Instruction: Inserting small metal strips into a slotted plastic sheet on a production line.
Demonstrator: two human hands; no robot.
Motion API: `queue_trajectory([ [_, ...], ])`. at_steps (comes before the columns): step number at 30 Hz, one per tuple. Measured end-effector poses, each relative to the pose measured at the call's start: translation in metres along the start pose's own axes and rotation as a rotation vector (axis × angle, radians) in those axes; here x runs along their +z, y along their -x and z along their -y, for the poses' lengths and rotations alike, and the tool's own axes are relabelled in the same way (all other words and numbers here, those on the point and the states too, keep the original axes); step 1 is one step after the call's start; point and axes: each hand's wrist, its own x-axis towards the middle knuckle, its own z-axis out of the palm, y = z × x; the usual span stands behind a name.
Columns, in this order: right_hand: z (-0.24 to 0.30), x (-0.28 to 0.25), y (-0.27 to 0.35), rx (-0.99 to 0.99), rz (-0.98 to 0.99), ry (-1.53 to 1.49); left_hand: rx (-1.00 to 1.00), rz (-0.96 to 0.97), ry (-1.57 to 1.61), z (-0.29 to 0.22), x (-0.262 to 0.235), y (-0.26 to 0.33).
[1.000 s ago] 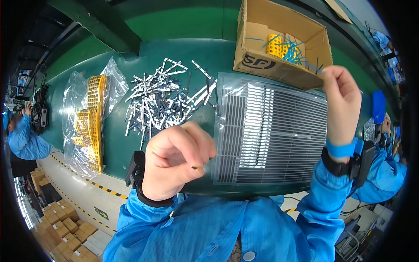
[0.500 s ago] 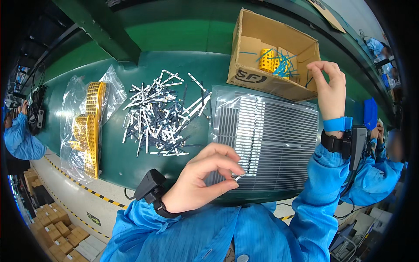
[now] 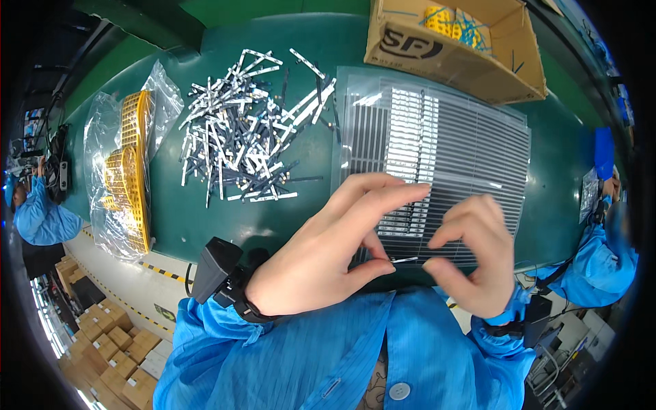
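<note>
Between the thumb and fingers of my left hand (image 3: 314, 253) is a small, thin white strip (image 3: 406, 260), its end sticking out to the right. My right hand (image 3: 478, 256) hovers just right of that end, fingers curled and thumb apart, with nothing visible in it; its fingers are slightly blurred. Beneath both hands lies a dark striped sheet (image 3: 482, 150) in clear plastic. A column of white strips (image 3: 403, 137) runs down its left half, and my left fingers cover part of it. Left of the sheet is a loose pile of black and white strips (image 3: 239, 137).
A cardboard box (image 3: 465, 72) stands behind the sheet, holding yellow perforated pieces (image 3: 439, 20) and thin blue sticks (image 3: 471, 33). Yellow grid-like pieces (image 3: 140, 178) in clear plastic lie at the table's left. Co-workers in blue sit at both sides.
My right hand has come from the box's right edge down to near my left hand. The left hand still pinches the strip. The view has shifted, so the box appears higher.
</note>
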Motion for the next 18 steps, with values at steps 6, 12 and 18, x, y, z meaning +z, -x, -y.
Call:
queue_trajectory([
  [6,-0.001,0.025,0.022,0.05,0.028,-0.011,-0.038,0.107,-0.081,0.0,0.007,-0.004],
  [12,-0.001,0.039,0.034,0.003,-0.022,0.039,-0.064,0.147,-0.135,0.004,0.014,0.001],
  [18,-0.001,0.051,0.04,0.097,-0.126,0.054,-0.078,0.164,-0.153,0.008,0.017,0.004],
])
